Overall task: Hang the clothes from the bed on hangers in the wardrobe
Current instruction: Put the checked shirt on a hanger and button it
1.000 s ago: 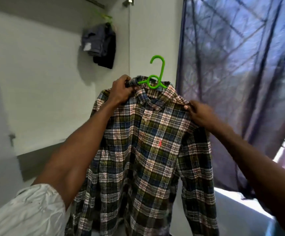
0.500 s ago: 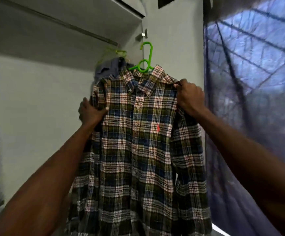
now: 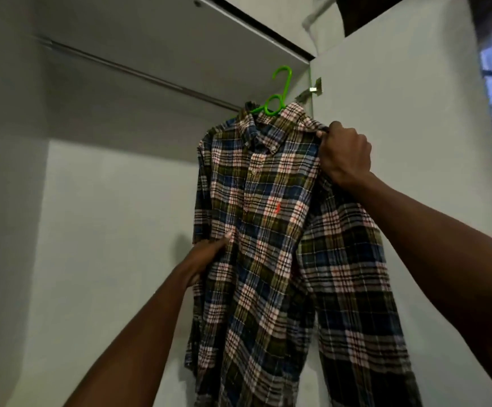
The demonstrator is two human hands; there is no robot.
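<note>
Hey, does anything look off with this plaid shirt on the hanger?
The plaid shirt hangs skewed on the green hanger, its hook not on the rail; the right hand grips one shoulder.

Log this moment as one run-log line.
right hand grips plaid shirt shoulder | left hand holds side | green hanger below rail

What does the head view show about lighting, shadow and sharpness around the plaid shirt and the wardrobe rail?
Head view: dim, even light inside the wardrobe; deeper shade under its top around the rail; a soft shadow on the back wall beside the left hand; the plaid shirt reads fairly sharp; bright blue window light at the right edge; straight edges bow from the wide lens.
</note>
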